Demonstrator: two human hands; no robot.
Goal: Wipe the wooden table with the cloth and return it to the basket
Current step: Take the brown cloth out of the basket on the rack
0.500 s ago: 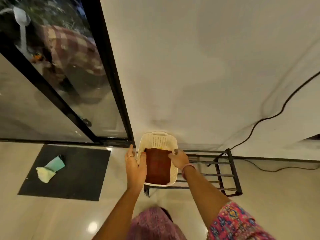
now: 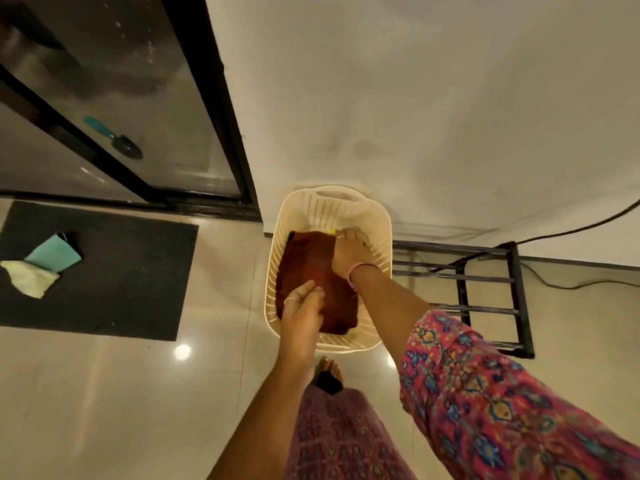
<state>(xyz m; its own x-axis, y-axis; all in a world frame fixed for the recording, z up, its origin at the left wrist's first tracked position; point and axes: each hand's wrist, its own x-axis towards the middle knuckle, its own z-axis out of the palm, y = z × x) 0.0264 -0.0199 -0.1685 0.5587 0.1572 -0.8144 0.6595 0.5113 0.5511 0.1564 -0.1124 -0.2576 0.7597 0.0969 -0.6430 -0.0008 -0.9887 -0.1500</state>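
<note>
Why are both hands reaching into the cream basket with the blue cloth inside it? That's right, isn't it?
Nearly. The head view shows the cloth in the cream basket is reddish-brown, not blue. The rest holds: the left hand and right hand both reach into the basket.

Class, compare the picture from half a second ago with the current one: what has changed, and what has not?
Both hands went from the basket rim down inside: the left hand and right hand now rest on the brown cloth. Basket, cloth and metal rack stayed put.
</note>
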